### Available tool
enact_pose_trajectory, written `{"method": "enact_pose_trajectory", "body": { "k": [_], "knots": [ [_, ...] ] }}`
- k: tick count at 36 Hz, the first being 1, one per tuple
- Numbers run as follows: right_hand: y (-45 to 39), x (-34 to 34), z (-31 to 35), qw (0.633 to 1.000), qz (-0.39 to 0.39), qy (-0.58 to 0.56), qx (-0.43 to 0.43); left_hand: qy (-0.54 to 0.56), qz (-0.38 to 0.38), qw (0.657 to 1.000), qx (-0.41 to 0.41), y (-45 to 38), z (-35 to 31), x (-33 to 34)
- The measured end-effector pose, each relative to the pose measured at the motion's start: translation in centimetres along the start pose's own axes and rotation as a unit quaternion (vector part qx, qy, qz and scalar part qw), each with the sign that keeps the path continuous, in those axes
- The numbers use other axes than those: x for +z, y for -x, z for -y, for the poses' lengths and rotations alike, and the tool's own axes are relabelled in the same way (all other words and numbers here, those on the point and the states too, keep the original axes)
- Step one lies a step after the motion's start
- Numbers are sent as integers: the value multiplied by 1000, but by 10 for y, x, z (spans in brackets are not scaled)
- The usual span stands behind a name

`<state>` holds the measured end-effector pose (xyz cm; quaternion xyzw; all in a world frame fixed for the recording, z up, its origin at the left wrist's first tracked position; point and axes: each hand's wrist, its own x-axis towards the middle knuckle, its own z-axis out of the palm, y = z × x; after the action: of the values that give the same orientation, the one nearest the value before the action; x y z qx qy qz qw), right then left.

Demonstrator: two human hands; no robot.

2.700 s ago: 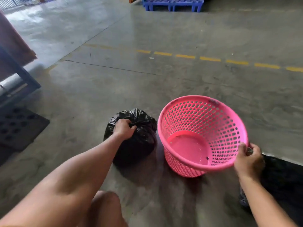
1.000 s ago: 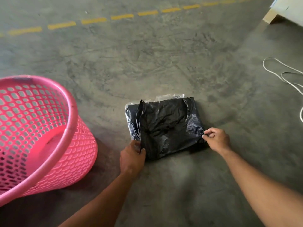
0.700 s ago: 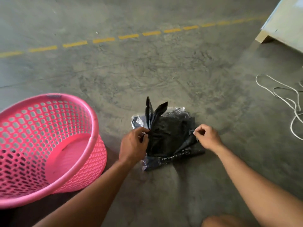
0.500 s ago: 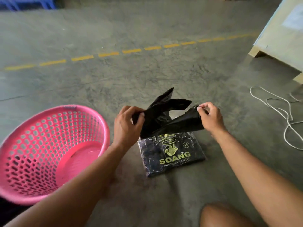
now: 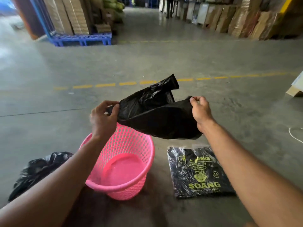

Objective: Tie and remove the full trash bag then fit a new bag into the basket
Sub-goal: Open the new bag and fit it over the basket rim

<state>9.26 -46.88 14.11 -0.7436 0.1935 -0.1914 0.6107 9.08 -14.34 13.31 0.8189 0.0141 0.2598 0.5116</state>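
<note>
I hold a new black bag (image 5: pixel 157 115) in the air above the floor. My left hand (image 5: pixel 102 118) pinches its left edge and my right hand (image 5: pixel 200 110) pinches its right edge. One handle strip sticks up at the top. Below the bag stands the empty pink perforated basket (image 5: pixel 139 185), partly covered by my left forearm. The tied full black trash bag (image 5: pixel 37 169) lies on the floor left of the basket. A flat pack of black bags (image 5: pixel 198 174) with yellow print lies to the basket's right.
The concrete floor carries a dashed yellow line (image 5: pixel 105 85). A blue pallet (image 5: pixel 82 40) with stacked goods stands at the back left. Cardboard stacks (image 5: pixel 246 18) line the back right. A white cord (image 5: pixel 295 135) lies at the right edge, near a box corner (image 5: pixel 295 90).
Both hands pulled one bag out of the pack and lifted it to above the basket. The view tilted up, so the warehouse aisle and the full bag came into sight.
</note>
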Motion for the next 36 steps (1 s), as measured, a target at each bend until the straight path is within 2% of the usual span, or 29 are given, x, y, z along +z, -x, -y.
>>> {"method": "enact_pose_trajectory", "body": {
  "k": [8,12,16,20,24,29,33,36],
  "knots": [
    [46,122,15,994,104,-20,24,-122,-61,986,-97,-8,38,-113],
    [66,170,9,983,151,-73,81,-112,-98,981,-124,-13,52,-151],
    [89,208,0,956,208,-133,161,-91,-129,979,-130,-15,59,-174],
    [104,224,-19,939,225,-151,211,-111,-118,982,-99,-8,62,-171],
    [120,224,-47,935,259,-98,220,-104,-73,988,-93,5,71,-158],
    [130,204,-67,933,248,-69,250,-66,-29,993,-91,22,82,-129],
    [127,184,-72,903,271,-112,314,-83,14,991,-102,37,93,-102],
    [117,179,-79,891,291,-113,331,-116,29,985,-121,47,101,-86]
  ]
}}
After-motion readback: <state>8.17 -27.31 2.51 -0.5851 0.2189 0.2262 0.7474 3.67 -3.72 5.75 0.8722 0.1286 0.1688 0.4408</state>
